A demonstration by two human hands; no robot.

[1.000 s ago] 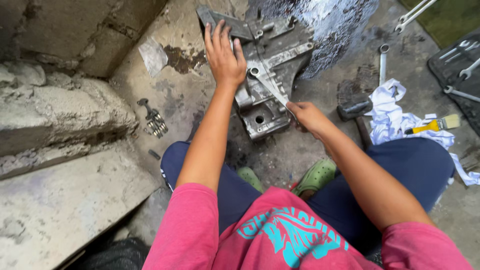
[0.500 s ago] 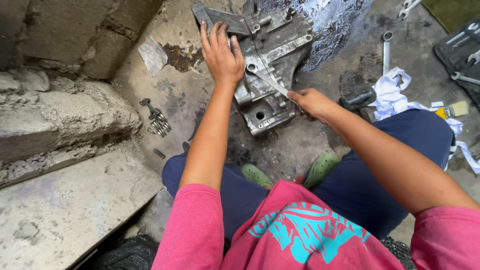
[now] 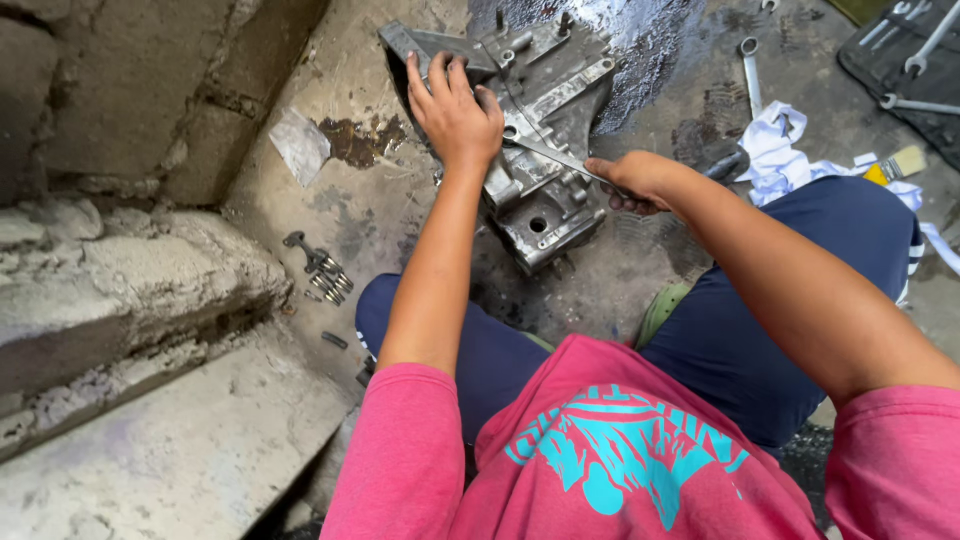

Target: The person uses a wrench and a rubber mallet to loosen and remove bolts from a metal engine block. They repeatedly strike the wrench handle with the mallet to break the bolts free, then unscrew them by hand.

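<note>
Grey metal casing (image 3: 545, 150) under flat left hand (image 3: 452, 112); right hand (image 3: 635, 180) clamps scraper (image 3: 555, 158); bolts (image 3: 325, 275), spanner (image 3: 750, 72) nearby.

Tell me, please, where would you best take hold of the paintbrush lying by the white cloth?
Grip the paintbrush by its yellow handle, coming from above. It lies flat on the ground with the pale bristles pointing right and the handle running left to the cloth, so the handle's middle is the bare, narrow part that fingers could close across. Its left end looks tucked against the cloth.
</note>
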